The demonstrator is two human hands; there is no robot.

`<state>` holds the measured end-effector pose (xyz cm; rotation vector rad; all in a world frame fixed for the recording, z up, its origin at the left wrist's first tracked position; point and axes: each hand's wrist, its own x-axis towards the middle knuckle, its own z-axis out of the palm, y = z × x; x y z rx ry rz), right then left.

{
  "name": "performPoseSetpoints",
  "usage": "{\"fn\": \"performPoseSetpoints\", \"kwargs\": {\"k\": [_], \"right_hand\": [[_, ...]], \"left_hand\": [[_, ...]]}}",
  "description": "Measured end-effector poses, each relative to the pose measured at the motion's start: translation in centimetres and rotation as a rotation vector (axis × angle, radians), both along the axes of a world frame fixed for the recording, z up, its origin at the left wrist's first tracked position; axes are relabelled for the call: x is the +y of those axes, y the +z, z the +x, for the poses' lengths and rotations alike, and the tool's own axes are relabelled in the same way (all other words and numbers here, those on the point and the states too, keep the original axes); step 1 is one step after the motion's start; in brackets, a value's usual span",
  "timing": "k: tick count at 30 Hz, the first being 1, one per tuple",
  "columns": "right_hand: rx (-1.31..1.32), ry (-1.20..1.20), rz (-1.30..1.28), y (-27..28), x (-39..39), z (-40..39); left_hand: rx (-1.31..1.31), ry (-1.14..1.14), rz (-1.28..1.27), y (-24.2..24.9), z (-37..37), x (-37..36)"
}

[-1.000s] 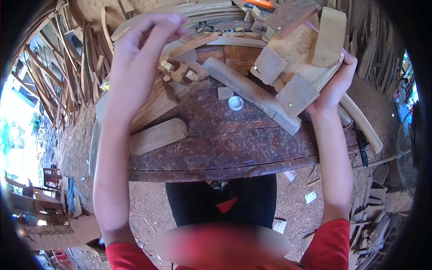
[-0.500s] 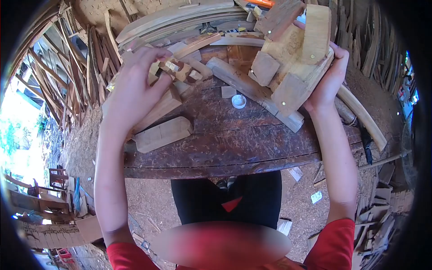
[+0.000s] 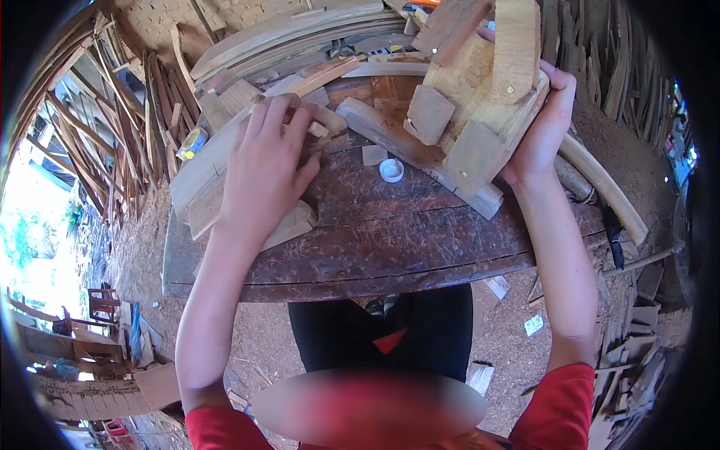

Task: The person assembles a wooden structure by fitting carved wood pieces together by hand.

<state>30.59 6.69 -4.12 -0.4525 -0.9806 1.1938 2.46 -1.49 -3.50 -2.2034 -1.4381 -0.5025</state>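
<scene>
My right hand (image 3: 546,131) grips the edge of a pale wooden board (image 3: 469,94), holding it tilted above the right side of the table. Several wood blocks (image 3: 480,157) sit on its face, some with small shiny spots like nail or screw heads. My left hand (image 3: 270,154) is over the wood pieces on the table's left, palm down. Its fingers are bent and the thumb stands apart from them. A small notched wood piece (image 3: 321,126) lies by its fingertips; whether they touch it is hidden. Under the wrist a rounded-end wood piece (image 3: 294,223) is partly covered.
On the dark scratched table (image 3: 390,240) stands a small round white cup (image 3: 391,170) beside a little square wood chip (image 3: 373,155). A long wood bar (image 3: 390,139) runs diagonally behind them. Tape roll (image 3: 193,142) rests at the left; stacked planks (image 3: 292,34) line the back.
My left hand has moved down and right, away from the notched wood piece's upper side, and now covers part of the rounded-end piece. The held board has shifted slightly left and up.
</scene>
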Motion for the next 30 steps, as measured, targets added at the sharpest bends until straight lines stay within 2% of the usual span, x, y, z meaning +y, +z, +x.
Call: {"fn": "performPoseSetpoints", "kwargs": {"k": [9, 12, 15, 16, 19, 20, 24, 26, 27, 28, 30], "right_hand": [[0.021, 0.052, -0.004, 0.3, -0.6, -0.3], [0.036, 0.057, -0.005, 0.5, -0.9, -0.5], [0.06, 0.059, -0.021, 0.8, -1.1, -0.7], [0.066, 0.067, -0.034, 1.0, -1.3, -0.8], [0.048, 0.06, -0.046, 0.8, -1.1, -0.7], [0.035, 0.05, -0.044, 0.5, -0.9, -0.6], [0.038, 0.048, 0.045, -0.2, -0.4, -0.7], [0.053, 0.103, 0.029, 0.1, -0.6, -1.1], [0.064, 0.128, 0.018, 0.1, -0.6, -1.1], [0.028, 0.118, 0.023, 0.1, -0.6, -1.1], [0.008, 0.139, 0.057, 0.2, -0.9, -1.4]], "left_hand": [[-0.056, 0.01, 0.015, 0.0, 0.8, -0.3], [-0.254, -0.095, 0.108, 0.9, 0.6, -0.6], [-0.456, -0.069, 0.142, 1.4, -0.6, -1.4], [-0.447, -0.024, 0.195, 1.3, -1.1, -1.5], [-0.668, 0.019, 0.086, 1.3, -2.5, -2.5], [-0.669, 0.027, 0.167, 1.0, -2.4, -2.5], [-0.791, 0.193, -0.028, 0.8, -2.8, -3.9], [-0.808, 0.19, -0.039, 1.3, -2.8, -4.3], [-0.813, 0.188, -0.047, 1.4, -2.7, -4.3], [-0.913, 0.02, 0.002, 1.0, -2.7, -3.9], [-0.929, -0.082, -0.004, 1.1, -1.9, -4.0]]}}
